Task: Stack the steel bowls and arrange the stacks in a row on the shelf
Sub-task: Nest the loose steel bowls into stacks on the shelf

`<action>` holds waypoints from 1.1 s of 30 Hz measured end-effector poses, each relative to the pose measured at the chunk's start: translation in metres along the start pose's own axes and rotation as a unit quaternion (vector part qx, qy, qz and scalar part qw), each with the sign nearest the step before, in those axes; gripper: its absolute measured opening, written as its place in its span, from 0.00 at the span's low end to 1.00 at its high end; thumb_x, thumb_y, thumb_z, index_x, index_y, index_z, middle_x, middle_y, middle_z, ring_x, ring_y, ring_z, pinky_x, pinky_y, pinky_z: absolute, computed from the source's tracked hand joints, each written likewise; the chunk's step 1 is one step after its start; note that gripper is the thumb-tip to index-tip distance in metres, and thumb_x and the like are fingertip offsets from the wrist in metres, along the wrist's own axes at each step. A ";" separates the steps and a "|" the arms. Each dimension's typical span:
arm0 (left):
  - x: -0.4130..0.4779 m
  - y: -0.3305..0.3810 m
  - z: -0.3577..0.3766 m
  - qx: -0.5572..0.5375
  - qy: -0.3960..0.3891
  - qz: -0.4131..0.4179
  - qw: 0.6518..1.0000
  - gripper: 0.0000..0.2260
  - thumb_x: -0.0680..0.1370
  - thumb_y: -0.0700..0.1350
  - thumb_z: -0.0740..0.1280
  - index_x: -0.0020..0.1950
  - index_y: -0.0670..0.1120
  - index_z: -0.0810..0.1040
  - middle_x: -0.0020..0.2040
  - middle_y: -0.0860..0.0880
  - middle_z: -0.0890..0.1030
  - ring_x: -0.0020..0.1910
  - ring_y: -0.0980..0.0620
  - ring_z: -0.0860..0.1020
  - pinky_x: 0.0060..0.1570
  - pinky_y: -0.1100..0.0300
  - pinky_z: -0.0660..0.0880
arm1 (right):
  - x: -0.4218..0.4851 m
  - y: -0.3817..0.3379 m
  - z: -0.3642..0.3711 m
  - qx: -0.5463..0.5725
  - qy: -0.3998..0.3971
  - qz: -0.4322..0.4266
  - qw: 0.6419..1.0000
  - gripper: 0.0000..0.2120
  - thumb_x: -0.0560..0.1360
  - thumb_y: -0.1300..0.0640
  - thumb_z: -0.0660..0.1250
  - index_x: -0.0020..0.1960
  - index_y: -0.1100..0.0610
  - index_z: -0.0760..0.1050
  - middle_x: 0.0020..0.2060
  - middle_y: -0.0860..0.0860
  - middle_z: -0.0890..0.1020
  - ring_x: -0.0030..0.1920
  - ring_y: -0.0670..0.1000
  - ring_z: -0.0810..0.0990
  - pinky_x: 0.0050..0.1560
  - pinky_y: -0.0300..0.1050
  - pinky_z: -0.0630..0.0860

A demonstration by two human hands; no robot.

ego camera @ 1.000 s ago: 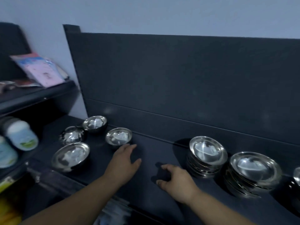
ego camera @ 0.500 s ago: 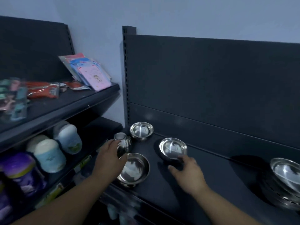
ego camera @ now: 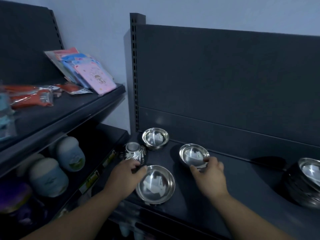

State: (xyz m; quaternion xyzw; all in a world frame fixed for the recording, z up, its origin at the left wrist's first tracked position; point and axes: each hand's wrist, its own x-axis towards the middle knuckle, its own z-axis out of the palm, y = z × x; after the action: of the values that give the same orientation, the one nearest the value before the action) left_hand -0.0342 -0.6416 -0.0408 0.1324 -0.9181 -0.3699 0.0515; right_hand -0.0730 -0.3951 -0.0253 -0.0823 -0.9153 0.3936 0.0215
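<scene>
Several loose steel bowls sit at the left end of the dark shelf (ego camera: 233,179). An upturned bowl (ego camera: 134,153) lies tipped near the shelf's left edge, and my left hand (ego camera: 127,175) grips its near side. A wide bowl (ego camera: 155,185) sits upright just right of that hand. My right hand (ego camera: 208,177) pinches the near rim of a small upright bowl (ego camera: 193,155). Another small bowl (ego camera: 155,138) stands at the back by the upright post. A stack of bowls (ego camera: 306,182) stands at the right edge of view.
A slotted metal post (ego camera: 135,75) and dark back panel bound the shelf behind. A neighbouring rack on the left holds coloured packets (ego camera: 86,71) above and rounded blue-and-white containers (ego camera: 69,153) below. The shelf's front lip runs just under my forearms.
The view has swung left, so the right-hand stacks have slid out of frame. My left hand has gone to the upturned bowl, and my right hand has reached the small bowl's rim.
</scene>
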 end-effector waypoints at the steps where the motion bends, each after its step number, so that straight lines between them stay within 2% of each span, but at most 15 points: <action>1: -0.002 0.000 0.004 -0.002 -0.013 0.001 1.000 0.11 0.74 0.59 0.67 0.51 0.54 0.80 0.49 0.56 0.79 0.47 0.58 0.77 0.47 0.61 0.72 | 0.003 0.001 -0.002 0.006 0.003 0.017 1.000 0.24 0.73 0.51 0.71 0.65 0.57 0.66 0.63 0.56 0.66 0.45 0.51 0.71 0.49 0.41 0.68; 4: -0.004 0.002 0.010 -0.015 -0.027 0.002 1.000 0.08 0.76 0.54 0.67 0.51 0.53 0.81 0.45 0.56 0.82 0.44 0.60 0.79 0.48 0.59 0.77 | 0.015 0.005 -0.005 0.032 -0.007 0.061 0.998 0.28 0.74 0.53 0.71 0.69 0.58 0.63 0.67 0.59 0.64 0.49 0.56 0.74 0.52 0.43 0.69; 6: -0.004 0.002 0.012 -0.014 -0.032 -0.003 0.999 0.08 0.77 0.52 0.67 0.53 0.53 0.81 0.45 0.57 0.83 0.45 0.60 0.79 0.48 0.60 0.77 | 0.026 0.009 -0.001 0.048 -0.021 0.088 0.995 0.28 0.73 0.53 0.70 0.70 0.57 0.64 0.64 0.59 0.71 0.57 0.58 0.75 0.57 0.47 0.73; 7: -0.002 0.002 0.014 -0.014 -0.035 -0.007 0.999 0.08 0.77 0.53 0.67 0.53 0.53 0.81 0.46 0.57 0.83 0.45 0.61 0.80 0.48 0.62 0.77 | 0.030 0.011 0.002 0.068 -0.028 0.105 0.992 0.28 0.73 0.53 0.70 0.69 0.55 0.65 0.60 0.57 0.75 0.57 0.58 0.77 0.58 0.51 0.76; 8: -0.001 0.001 0.016 -0.016 -0.036 -0.012 0.999 0.08 0.77 0.53 0.67 0.53 0.54 0.81 0.46 0.58 0.83 0.45 0.61 0.79 0.47 0.63 0.77 | 0.034 0.013 0.004 0.098 -0.035 0.123 0.987 0.27 0.73 0.54 0.69 0.69 0.53 0.65 0.55 0.55 0.78 0.53 0.58 0.80 0.56 0.54 0.79; 10: 0.002 0.001 0.019 -0.020 -0.039 -0.020 0.999 0.08 0.78 0.53 0.66 0.54 0.54 0.81 0.47 0.59 0.83 0.45 0.62 0.79 0.45 0.66 0.75 | 0.040 0.014 0.006 0.163 -0.049 0.153 0.973 0.25 0.73 0.59 0.66 0.69 0.50 0.66 0.48 0.52 0.80 0.46 0.57 0.83 0.47 0.53 0.83; 13: 0.009 0.006 0.025 -0.013 -0.040 -0.025 0.999 0.09 0.78 0.51 0.65 0.56 0.52 0.81 0.49 0.57 0.83 0.47 0.60 0.78 0.46 0.66 0.72 | 0.047 0.017 0.003 0.227 -0.060 0.169 0.957 0.25 0.73 0.64 0.64 0.69 0.51 0.68 0.50 0.53 0.80 0.44 0.58 0.84 0.37 0.47 0.81; 16: 0.014 0.015 0.031 -0.036 -0.038 -0.038 0.998 0.09 0.78 0.48 0.65 0.56 0.51 0.80 0.49 0.57 0.82 0.48 0.56 0.79 0.48 0.61 0.77 | 0.051 0.016 -0.007 0.278 -0.060 0.159 0.945 0.24 0.74 0.63 0.64 0.68 0.51 0.69 0.53 0.55 0.82 0.42 0.58 0.85 0.37 0.45 0.80; 17: 0.016 0.018 0.033 -0.055 -0.039 -0.046 0.997 0.09 0.78 0.47 0.65 0.57 0.50 0.80 0.48 0.57 0.81 0.47 0.55 0.80 0.47 0.59 0.78 | 0.052 0.014 -0.012 0.286 -0.060 0.145 0.945 0.22 0.74 0.63 0.64 0.66 0.50 0.70 0.52 0.55 0.82 0.41 0.58 0.85 0.37 0.45 0.79; 20: 0.018 0.032 0.042 -0.138 -0.049 -0.078 0.986 0.09 0.79 0.45 0.64 0.58 0.47 0.78 0.46 0.52 0.81 0.40 0.50 0.82 0.30 0.61 0.77 | 0.051 0.004 -0.027 0.263 -0.079 0.078 0.958 0.18 0.74 0.62 0.65 0.61 0.46 0.72 0.48 0.52 0.84 0.40 0.54 0.84 0.37 0.45 0.79; 23: 0.024 0.042 0.053 -0.203 -0.052 -0.108 0.972 0.12 0.80 0.43 0.64 0.62 0.44 0.76 0.45 0.49 0.81 0.36 0.50 0.81 0.28 0.61 0.77 | 0.049 -0.004 -0.033 0.177 -0.112 0.020 0.978 0.20 0.71 0.58 0.69 0.60 0.43 0.75 0.45 0.48 0.85 0.39 0.51 0.84 0.40 0.48 0.82; 25: 0.026 0.047 0.059 -0.229 -0.060 -0.116 0.965 0.12 0.80 0.42 0.63 0.64 0.43 0.75 0.44 0.48 0.81 0.36 0.50 0.80 0.29 0.61 0.77 | 0.046 -0.007 -0.034 0.117 -0.135 -0.003 0.984 0.21 0.70 0.57 0.69 0.61 0.41 0.74 0.46 0.45 0.85 0.40 0.49 0.85 0.44 0.51 0.84; 28: 0.026 0.049 0.061 -0.242 -0.071 -0.115 0.961 0.12 0.81 0.41 0.62 0.64 0.45 0.74 0.47 0.47 0.81 0.41 0.50 0.81 0.34 0.59 0.80 | 0.043 -0.008 -0.032 0.059 -0.164 -0.021 0.984 0.23 0.71 0.56 0.67 0.63 0.40 0.72 0.47 0.44 0.84 0.41 0.49 0.85 0.45 0.51 0.83; 31: 0.028 0.038 0.056 -0.172 -0.026 -0.065 0.983 0.12 0.80 0.41 0.62 0.63 0.47 0.77 0.55 0.49 0.82 0.50 0.50 0.81 0.51 0.54 0.80 | 0.042 -0.010 -0.029 0.028 -0.176 -0.028 0.984 0.24 0.71 0.56 0.66 0.66 0.43 0.71 0.47 0.44 0.83 0.44 0.49 0.84 0.49 0.48 0.82; 33: 0.027 0.035 0.049 -0.116 0.011 -0.029 0.993 0.13 0.79 0.40 0.63 0.63 0.47 0.78 0.59 0.50 0.81 0.56 0.53 0.78 0.59 0.60 0.73 | 0.042 -0.012 -0.026 0.018 -0.180 -0.034 0.983 0.26 0.72 0.57 0.66 0.68 0.44 0.69 0.49 0.44 0.82 0.46 0.49 0.83 0.50 0.45 0.81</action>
State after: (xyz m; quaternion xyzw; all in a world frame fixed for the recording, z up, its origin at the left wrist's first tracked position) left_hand -0.0769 -0.5926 -0.0519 0.1560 -0.8643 -0.4736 0.0663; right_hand -0.1133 -0.3775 0.0006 0.0212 -0.8991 0.4178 -0.1287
